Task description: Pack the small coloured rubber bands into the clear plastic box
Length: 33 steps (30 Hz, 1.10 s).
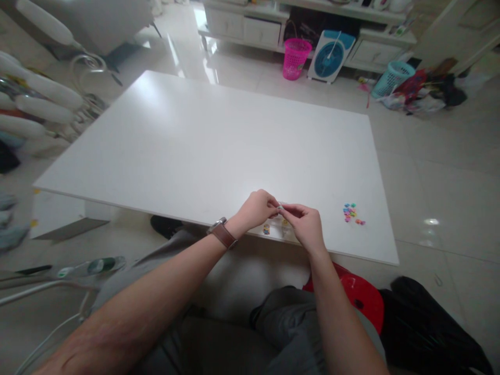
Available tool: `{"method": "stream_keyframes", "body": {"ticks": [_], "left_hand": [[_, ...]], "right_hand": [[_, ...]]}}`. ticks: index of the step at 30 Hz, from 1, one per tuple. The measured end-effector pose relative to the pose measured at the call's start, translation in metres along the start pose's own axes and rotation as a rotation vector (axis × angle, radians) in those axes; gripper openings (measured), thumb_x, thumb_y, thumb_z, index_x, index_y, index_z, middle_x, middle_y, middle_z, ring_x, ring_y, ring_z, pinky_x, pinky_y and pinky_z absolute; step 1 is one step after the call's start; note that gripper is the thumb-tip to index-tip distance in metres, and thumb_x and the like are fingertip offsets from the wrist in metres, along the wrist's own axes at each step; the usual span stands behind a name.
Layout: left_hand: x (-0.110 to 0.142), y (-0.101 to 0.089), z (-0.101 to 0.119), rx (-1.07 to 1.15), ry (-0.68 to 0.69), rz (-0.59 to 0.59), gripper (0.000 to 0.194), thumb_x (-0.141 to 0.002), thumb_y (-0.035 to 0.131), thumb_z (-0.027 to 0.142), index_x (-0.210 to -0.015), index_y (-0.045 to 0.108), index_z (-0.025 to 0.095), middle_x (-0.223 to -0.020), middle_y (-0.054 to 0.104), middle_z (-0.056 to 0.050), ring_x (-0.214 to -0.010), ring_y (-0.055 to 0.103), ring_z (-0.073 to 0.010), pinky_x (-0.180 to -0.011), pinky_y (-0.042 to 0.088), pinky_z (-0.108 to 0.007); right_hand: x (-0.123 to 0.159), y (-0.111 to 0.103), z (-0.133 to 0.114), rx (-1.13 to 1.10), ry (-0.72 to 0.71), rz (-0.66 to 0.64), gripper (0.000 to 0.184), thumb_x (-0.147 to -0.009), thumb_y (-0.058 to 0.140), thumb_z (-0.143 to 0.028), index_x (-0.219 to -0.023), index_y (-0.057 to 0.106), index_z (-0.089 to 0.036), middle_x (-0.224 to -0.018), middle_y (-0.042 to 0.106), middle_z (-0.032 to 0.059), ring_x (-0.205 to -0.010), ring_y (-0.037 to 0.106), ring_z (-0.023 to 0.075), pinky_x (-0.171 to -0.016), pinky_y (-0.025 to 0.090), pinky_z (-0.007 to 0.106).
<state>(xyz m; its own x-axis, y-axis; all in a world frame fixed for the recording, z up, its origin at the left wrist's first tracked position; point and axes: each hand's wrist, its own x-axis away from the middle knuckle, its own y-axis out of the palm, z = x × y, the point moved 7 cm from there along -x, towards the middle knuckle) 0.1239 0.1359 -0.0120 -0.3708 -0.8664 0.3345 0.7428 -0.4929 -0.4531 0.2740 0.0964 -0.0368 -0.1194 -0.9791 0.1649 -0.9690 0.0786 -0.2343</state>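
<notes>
My left hand [255, 209] and my right hand [304, 225] meet over the near edge of a white table [219, 140]. Both are closed in a pinch, fingertips together on a tiny pale object [279, 208] too small to name. A brown-strapped watch [222, 233] sits on my left wrist. Just below the hands, small items lie on the table, one a little yellow and blue figure [266, 228]. A cluster of several small colourful pieces [351, 212] lies on the table to the right of my right hand.
A red stool [361, 297] stands under me and a black bag [429, 323] lies on the floor at right. Beyond the table are a pink basket [295, 57], a blue and white fan [330, 56], a teal basket [392, 77] and white cabinets.
</notes>
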Motion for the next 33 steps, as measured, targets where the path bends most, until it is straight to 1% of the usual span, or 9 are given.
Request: {"method": "stream_keyframes", "body": {"ticks": [6,11,14,18,21,23,26,29,33], "left_hand": [[-0.003,0.004,-0.002,0.045,0.022,-0.04,0.018,-0.082,0.068,0.013,-0.092,0.083,0.014,-0.069,0.075,-0.005,-0.059,0.062,-0.0115,-0.057,0.049,-0.021],[-0.005,0.004,-0.008,0.172,-0.053,-0.058,0.016,-0.085,0.07,0.021,-0.093,0.082,0.013,-0.074,0.076,-0.006,-0.061,0.064,-0.0112,-0.05,0.047,-0.018],[-0.004,0.004,-0.01,0.254,-0.1,-0.074,0.016,-0.086,0.07,0.022,-0.095,0.08,0.013,-0.081,0.078,-0.009,-0.066,0.068,-0.013,-0.045,0.043,-0.015],[-0.004,0.006,-0.012,0.298,-0.118,-0.081,0.015,-0.084,0.073,0.023,-0.094,0.078,0.012,-0.085,0.079,-0.01,-0.072,0.071,-0.0154,-0.043,0.043,-0.014],[-0.005,0.008,-0.013,0.292,-0.102,-0.081,0.019,-0.083,0.072,0.024,-0.098,0.078,0.013,-0.084,0.078,-0.009,-0.068,0.07,-0.0147,-0.043,0.043,-0.015],[-0.006,0.009,-0.012,0.279,-0.081,-0.066,0.019,-0.083,0.071,0.021,-0.098,0.078,0.012,-0.081,0.078,-0.008,-0.064,0.068,-0.0129,-0.044,0.043,-0.015],[-0.008,0.009,-0.009,0.242,-0.035,-0.04,0.018,-0.08,0.069,0.014,-0.095,0.078,0.011,-0.076,0.076,-0.006,-0.058,0.063,-0.0092,-0.047,0.045,-0.015],[-0.009,0.009,-0.007,0.207,0.009,-0.022,0.016,-0.079,0.069,0.014,-0.092,0.078,0.011,-0.075,0.075,-0.004,-0.054,0.059,-0.0076,-0.048,0.046,-0.016],[-0.009,0.007,-0.005,0.175,0.043,0.005,0.015,-0.079,0.067,0.014,-0.089,0.078,0.012,-0.075,0.076,-0.004,-0.055,0.06,-0.0076,-0.051,0.048,-0.017]], "right_hand": [[0.001,-0.006,-0.002,0.0,0.017,0.031,0.028,-0.074,0.081,-0.039,-0.091,0.082,-0.018,-0.093,0.081,0.0098,-0.086,0.077,0.0264,-0.082,0.061,0.038],[-0.002,-0.008,-0.004,-0.046,0.008,0.053,0.028,-0.072,0.082,-0.039,-0.089,0.082,-0.017,-0.091,0.081,0.01,-0.084,0.077,0.0249,-0.081,0.062,0.037],[-0.002,-0.009,-0.004,-0.052,0.01,0.078,0.028,-0.07,0.083,-0.038,-0.088,0.082,-0.017,-0.09,0.081,0.0101,-0.083,0.076,0.0246,-0.081,0.062,0.038],[-0.001,-0.009,-0.004,-0.063,0.003,0.079,0.029,-0.07,0.083,-0.039,-0.089,0.081,-0.017,-0.089,0.08,0.0102,-0.083,0.076,0.0249,-0.081,0.062,0.038],[0.001,-0.009,-0.005,-0.074,-0.004,0.084,0.03,-0.07,0.084,-0.04,-0.088,0.081,-0.017,-0.089,0.08,0.0104,-0.083,0.076,0.0253,-0.081,0.062,0.039],[0.001,-0.008,-0.006,-0.083,-0.006,0.079,0.031,-0.07,0.084,-0.041,-0.088,0.081,-0.017,-0.088,0.08,0.0105,-0.082,0.076,0.0253,-0.08,0.061,0.039],[0.001,-0.006,-0.007,-0.089,-0.005,0.062,0.032,-0.069,0.085,-0.043,-0.087,0.08,-0.017,-0.087,0.08,0.0104,-0.081,0.076,0.025,-0.079,0.061,0.038],[0.001,-0.004,-0.008,-0.09,-0.009,0.041,0.033,-0.07,0.085,-0.045,-0.087,0.079,-0.017,-0.088,0.08,0.01,-0.08,0.076,0.0245,-0.079,0.062,0.038],[0.0,-0.004,-0.007,-0.091,-0.013,0.029,0.036,-0.071,0.084,-0.047,-0.09,0.077,-0.017,-0.09,0.08,0.01,-0.082,0.075,0.0241,-0.08,0.062,0.037]]}}
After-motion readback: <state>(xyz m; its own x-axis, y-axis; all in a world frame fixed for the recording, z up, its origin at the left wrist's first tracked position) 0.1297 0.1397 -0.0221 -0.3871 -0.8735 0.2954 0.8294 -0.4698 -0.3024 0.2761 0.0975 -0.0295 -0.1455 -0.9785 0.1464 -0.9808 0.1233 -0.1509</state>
